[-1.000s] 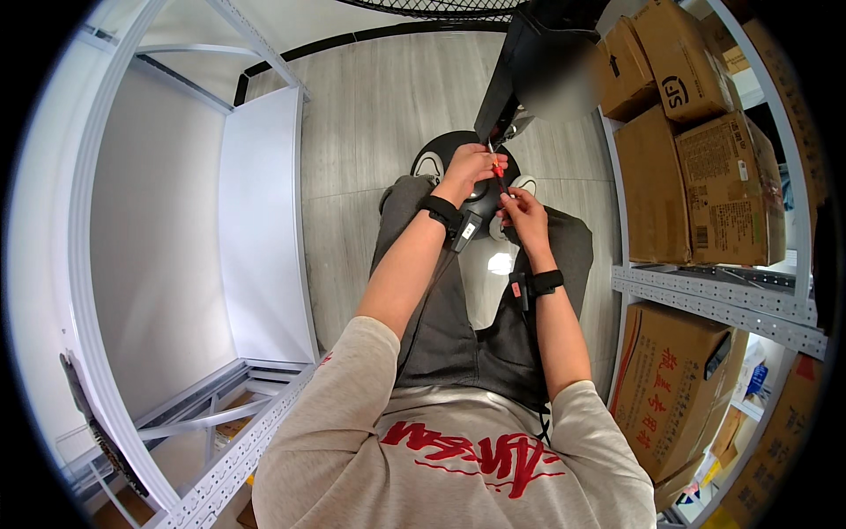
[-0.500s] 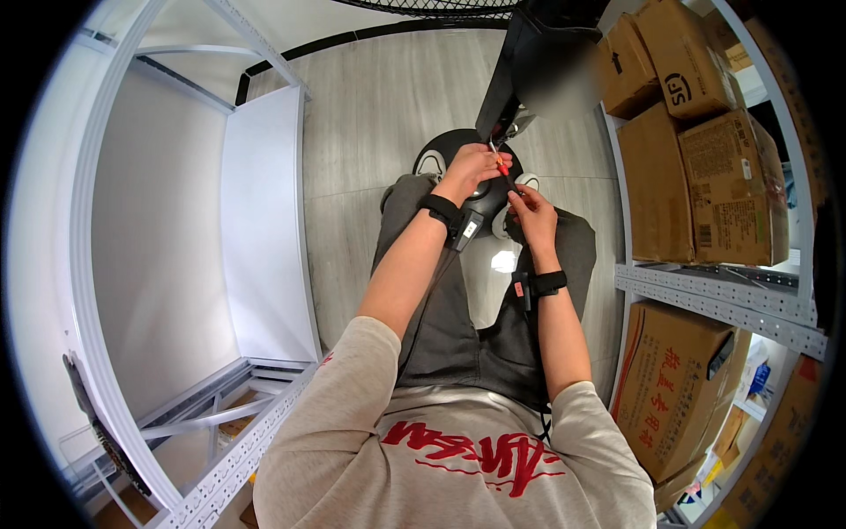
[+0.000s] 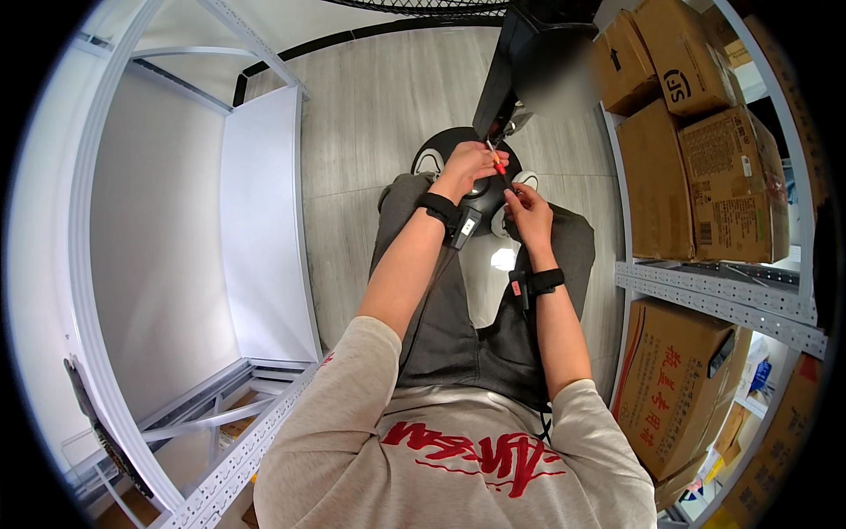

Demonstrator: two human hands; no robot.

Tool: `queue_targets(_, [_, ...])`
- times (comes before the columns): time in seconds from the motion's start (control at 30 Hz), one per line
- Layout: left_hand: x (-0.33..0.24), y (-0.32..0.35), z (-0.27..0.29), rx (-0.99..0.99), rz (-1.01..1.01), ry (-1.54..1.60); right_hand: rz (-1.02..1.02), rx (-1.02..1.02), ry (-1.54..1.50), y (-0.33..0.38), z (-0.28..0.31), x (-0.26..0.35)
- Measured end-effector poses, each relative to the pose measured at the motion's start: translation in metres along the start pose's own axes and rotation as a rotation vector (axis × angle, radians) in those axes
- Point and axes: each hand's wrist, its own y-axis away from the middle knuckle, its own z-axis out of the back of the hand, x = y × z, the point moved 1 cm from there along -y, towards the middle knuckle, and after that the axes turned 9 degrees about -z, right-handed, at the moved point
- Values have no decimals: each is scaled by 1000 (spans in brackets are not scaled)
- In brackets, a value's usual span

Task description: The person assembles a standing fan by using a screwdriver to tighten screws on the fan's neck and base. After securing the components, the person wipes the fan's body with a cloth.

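A screwdriver with a red and black handle (image 3: 500, 166) slants between my two hands, its metal tip against the lower part of a black upright stand (image 3: 498, 93). My left hand (image 3: 470, 167) is closed around the front of the tool, close to the stand. Farther back, the fingers of my right hand (image 3: 529, 216) pinch the dark end of the handle. Below the hands lies the stand's round black base (image 3: 451, 141), between my shoes. What the tip touches is too small to make out. Black straps with small grey boxes circle both wrists.
On the right, cardboard boxes (image 3: 654, 181) fill a metal shelf (image 3: 723, 295). A white shelving frame (image 3: 269, 220) stands close on the left. At the far side are black netting (image 3: 423, 9) and a dark skirting strip. Grey wood-look floor (image 3: 352, 132) lies between the shelves.
Both hands have shifted very slightly left in the picture, along with the stand and base. The grip on the screwdriver looks the same.
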Motion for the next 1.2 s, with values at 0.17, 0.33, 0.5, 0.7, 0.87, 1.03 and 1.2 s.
queue_targets(0.17, [-4, 3, -1, -47, 12, -28, -69, 147, -96, 4, -4, 4])
queue_targets(0.33, [-5, 3, -1, -55, -9, -34, -100, 220, -200, 0, -3, -2])
queue_targets(0.5, [-3, 1, 3, -49, -10, -69, -128, 303, -254, -3, -3, -5])
queue_targets(0.7, [-4, 3, 4, -57, 2, -67, -149, 328, -261, 2, -1, 4])
queue_targets(0.87, [2, 1, 4, -69, -27, -30, -120, 242, -202, 1, -1, 0])
queue_targets(1.03, [4, -1, 6, -53, -44, -27, -75, 132, -86, 2, -3, 3])
queue_targets(1.2, [0, 1, 0, -59, -45, -43, -95, 169, -148, 0, -3, 1])
